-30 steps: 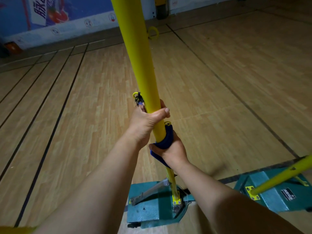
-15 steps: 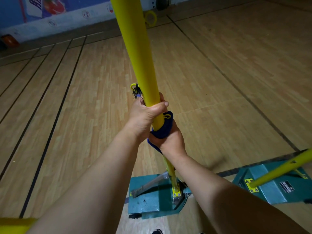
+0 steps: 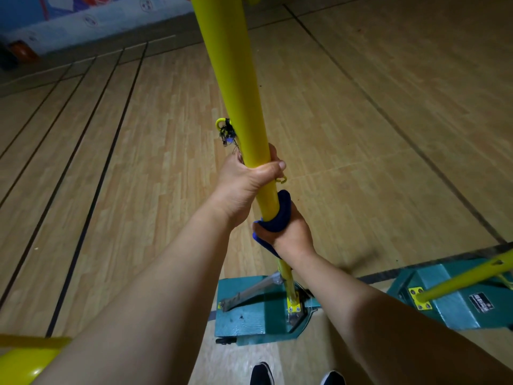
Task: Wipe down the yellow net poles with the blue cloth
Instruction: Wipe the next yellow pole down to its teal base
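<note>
A tall yellow net pole [image 3: 236,79] rises from a teal metal base [image 3: 249,318] straight in front of me. My left hand [image 3: 244,184] grips the pole bare, thumb across its front. Just below it my right hand [image 3: 288,234] is wrapped around the pole with the blue cloth [image 3: 277,218] pressed between palm and pole. A small yellow hook with tangled black string [image 3: 226,132] sticks out on the pole's left side above my left hand. A second yellow pole [image 3: 466,276] slants up from another teal base [image 3: 449,298] at the right.
Wooden court floor with dark lines [image 3: 91,190] spreads all around. A blue banner wall [image 3: 83,18] runs along the far left. Part of a yellow tube [image 3: 25,357] shows at the bottom left. My black shoes [image 3: 262,373] stand just behind the base.
My right hand with the cloth slid up to just under my left hand, then back down a little. My view tilted further downward, bringing my shoes into sight.
</note>
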The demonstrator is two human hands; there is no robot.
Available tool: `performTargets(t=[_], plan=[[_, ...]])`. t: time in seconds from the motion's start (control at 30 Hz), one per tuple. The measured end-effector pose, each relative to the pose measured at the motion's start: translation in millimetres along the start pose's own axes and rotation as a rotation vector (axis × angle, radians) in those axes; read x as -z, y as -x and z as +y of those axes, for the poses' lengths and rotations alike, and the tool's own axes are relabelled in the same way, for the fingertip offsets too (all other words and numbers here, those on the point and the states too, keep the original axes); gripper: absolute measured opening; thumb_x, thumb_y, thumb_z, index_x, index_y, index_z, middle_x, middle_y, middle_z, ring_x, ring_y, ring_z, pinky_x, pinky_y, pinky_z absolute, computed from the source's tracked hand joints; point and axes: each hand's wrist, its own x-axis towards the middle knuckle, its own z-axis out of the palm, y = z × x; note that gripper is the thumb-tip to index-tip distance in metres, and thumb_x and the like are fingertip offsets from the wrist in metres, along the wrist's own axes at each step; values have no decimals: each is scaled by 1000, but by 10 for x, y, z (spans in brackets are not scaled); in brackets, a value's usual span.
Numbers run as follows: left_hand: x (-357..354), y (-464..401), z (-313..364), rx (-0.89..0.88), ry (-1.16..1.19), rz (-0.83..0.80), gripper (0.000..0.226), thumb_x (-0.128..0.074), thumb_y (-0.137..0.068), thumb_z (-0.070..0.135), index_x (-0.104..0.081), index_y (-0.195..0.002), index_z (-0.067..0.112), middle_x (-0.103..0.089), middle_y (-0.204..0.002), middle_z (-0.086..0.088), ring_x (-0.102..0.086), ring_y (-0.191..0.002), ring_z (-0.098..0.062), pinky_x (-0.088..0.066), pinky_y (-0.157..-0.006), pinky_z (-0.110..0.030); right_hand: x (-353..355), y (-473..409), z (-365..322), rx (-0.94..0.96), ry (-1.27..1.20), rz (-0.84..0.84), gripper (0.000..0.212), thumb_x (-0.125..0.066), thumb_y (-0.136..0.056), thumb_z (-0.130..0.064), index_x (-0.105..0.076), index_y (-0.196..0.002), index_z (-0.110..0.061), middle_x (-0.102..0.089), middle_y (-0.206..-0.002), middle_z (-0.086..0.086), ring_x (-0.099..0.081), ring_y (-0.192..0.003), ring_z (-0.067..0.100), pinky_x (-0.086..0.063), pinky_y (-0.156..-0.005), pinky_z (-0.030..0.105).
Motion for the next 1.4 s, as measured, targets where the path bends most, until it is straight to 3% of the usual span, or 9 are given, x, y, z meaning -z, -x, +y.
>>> performTargets(t=[0.13,0.37,0.7,0.93,1.03,1.1,1.2,1.3,1.4], plan=[[10,35,4,0,17,-32,21,-78,-71,7,-62,-85,9,-65,-73,1,-65,-72,-17,-55,-72,-29,53,110,-175,67,97,63,57,-88,-66,-52,-49,-106,-41,-67,-93,-15,-64,-86,6,-55,-73,29],[25,32,5,15,38,-49,23,-79,-70,6,-60,-83,11,-63,-71,2,-63,-69,-12,-52,-67,-24,79,118,-523,152,53,101,62,-88,-65,-50,-53,-114,-36,-68,-92,-14,-65,-84,3,-55,-68,27],[79,-4,-29,-5,-6,-113,19,-78,-75,7,-62,-82,12,-64,-80,-4,-64,-78,-18,-53,-72,-29,96,11,-359,134,-51,-36,67,-85,-60,-50,-61,-117,-26,-73,-99,-9,-70,-95,9,-60,-83,32],[97,4,-72,-49,-14,-164,20,-76,-81,6,-69,-79,25,-71,-90,-4,-65,-92,-28,-56,-84,-36,73,-64,2,-10,-133,-128,58,-91,-72,-15,-59,-120,-11,-71,-107,13,-70,-103,33,-62,-86,50],[99,6,-107,-43,-6,-127,16,-77,-80,8,-68,-87,18,-72,-93,-8,-66,-92,-26,-55,-86,-38,56,-79,89,-29,-133,-144,57,-90,-72,-12,-58,-119,-10,-71,-104,13,-71,-97,29,-64,-72,33],[98,23,-139,-29,-34,-101,19,-78,-81,9,-66,-95,8,-72,-95,-11,-67,-93,-24,-55,-89,-37,65,-79,90,-14,-105,-151,55,-91,-71,-17,-60,-117,-13,-72,-99,6,-71,-89,17,-56,-63,14],[46,127,-313,34,-117,-36,27,-78,-83,1,-64,-105,0,-72,-96,-10,-70,-93,-20,-56,-86,-32,109,-71,53,-8,-78,-183,51,-93,-67,-28,-62,-108,-26,-74,-88,-8,-70,-82,1,-52,-62,8],[-4,241,-479,70,-88,50,34,-75,-83,-9,-62,-113,0,-73,-96,-9,-72,-92,-16,-55,-82,-25,110,-40,30,-41,-159,-198,56,-93,-60,-29,-60,-105,-34,-75,-88,-15,-72,-84,1,-58,-66,17],[-2,244,-488,77,-78,48,37,-74,-84,-9,-61,-117,-2,-72,-97,-9,-70,-94,-16,-54,-83,-25,94,35,-68,-14,-142,-106,70,-85,-47,-52,-57,-110,-38,-73,-96,-12,-70,-91,5,-59,-75,27]])
